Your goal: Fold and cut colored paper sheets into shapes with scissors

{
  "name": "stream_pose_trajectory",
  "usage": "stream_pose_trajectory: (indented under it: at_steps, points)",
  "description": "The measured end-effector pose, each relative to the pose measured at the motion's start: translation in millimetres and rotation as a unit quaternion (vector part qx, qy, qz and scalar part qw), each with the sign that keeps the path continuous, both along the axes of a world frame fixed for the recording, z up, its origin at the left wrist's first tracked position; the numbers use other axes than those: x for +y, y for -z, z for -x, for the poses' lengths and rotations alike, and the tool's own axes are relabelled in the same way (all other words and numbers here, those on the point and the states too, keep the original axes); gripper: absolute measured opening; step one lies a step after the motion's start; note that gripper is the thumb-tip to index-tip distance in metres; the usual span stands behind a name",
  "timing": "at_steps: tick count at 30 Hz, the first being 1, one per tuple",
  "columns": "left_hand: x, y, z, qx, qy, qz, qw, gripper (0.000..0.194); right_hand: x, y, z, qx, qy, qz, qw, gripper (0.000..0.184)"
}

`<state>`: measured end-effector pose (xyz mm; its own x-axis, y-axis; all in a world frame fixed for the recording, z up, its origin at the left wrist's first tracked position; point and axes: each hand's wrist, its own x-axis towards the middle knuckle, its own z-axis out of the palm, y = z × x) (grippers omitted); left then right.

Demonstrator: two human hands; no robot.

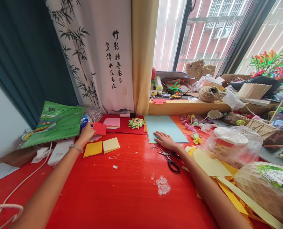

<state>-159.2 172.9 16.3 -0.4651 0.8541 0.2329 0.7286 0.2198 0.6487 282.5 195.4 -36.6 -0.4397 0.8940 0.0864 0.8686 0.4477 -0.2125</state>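
My left hand (87,131), wearing a beaded bracelet, is closed with its fingertips on a small red paper square (100,128). A blue object (84,122), partly hidden by the hand, sits just behind it. My right hand (164,140) lies flat with its fingers stretched over the lower edge of a light blue paper sheet (166,125). Below that hand, scissors (170,159) with black handles rest on the table with their blades apart. Deep yellow paper squares (93,149) and pale yellow paper squares (111,145) lie side by side near my left hand.
Pink paper squares (112,122) and a folded green paper flower (136,123) lie at the back of the red table (112,197). A green package (57,122) stands left. Yellow paper strips (210,163) and a plastic-wrapped bundle (263,187) crowd the right. Twine (208,93) sits on the sill.
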Motion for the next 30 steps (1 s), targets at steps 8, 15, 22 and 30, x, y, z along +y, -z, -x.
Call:
stream_pose_trajectory:
  at_steps: [8, 15, 22, 30]
  points:
    - [-9, 5.6, -19, 0.174, 0.068, 0.021, 0.982, 0.070, 0, 1.8, 1, 0.003, 0.005, -0.007, 1.000, 0.054]
    - [-46, 1.2, -11, 0.190, 0.253, 0.108, 0.943, 0.038, 3, 4.5, 0, 0.002, 0.005, -0.001, 1.000, 0.055]
    - [-60, -3.0, 1, 0.180, 0.273, 0.161, 0.931, 0.051, 0, 1.4, 2, 0.017, 0.004, 0.011, 1.000, 0.053]
    - [-51, -30.9, -114, 0.210, 0.422, 0.056, 0.880, 0.033, 0, -16.2, -8, 0.096, -0.013, 0.101, 0.990, 0.053]
